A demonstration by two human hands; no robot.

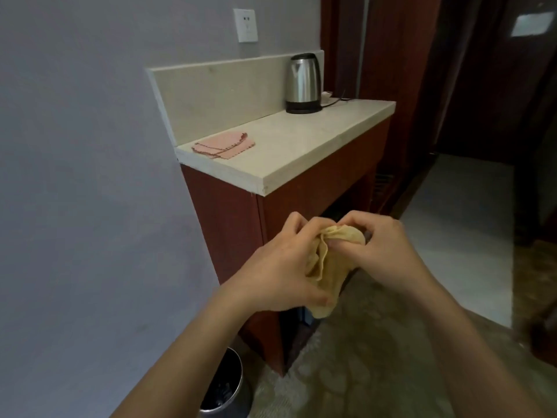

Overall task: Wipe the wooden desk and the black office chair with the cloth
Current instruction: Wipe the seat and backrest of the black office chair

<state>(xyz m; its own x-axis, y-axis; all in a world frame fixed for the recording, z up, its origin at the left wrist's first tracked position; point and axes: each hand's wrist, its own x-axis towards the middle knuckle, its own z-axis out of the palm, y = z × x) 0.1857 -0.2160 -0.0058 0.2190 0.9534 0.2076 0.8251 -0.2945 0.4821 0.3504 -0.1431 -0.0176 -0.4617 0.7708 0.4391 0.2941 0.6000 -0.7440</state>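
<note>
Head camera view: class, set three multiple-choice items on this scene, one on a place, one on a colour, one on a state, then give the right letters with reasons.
1. Where does the kettle stand?
A. at the far end of the countertop
B. on the floor
C. inside the bin

2. What colour is the cloth in the hands?
A. pink
B. yellow
C. blue

3. How is that cloth held?
A. spread flat on the countertop
B. draped over the kettle
C. bunched between the left hand and the right hand

Answers:
1 A: the kettle sits on the stone top near the far corner, by the wall panel.
2 B: the held cloth is pale yellow; the pink cloth lies folded on the countertop.
3 C: both hands' fingers pinch the crumpled cloth in the air in front of the cabinet.
</note>
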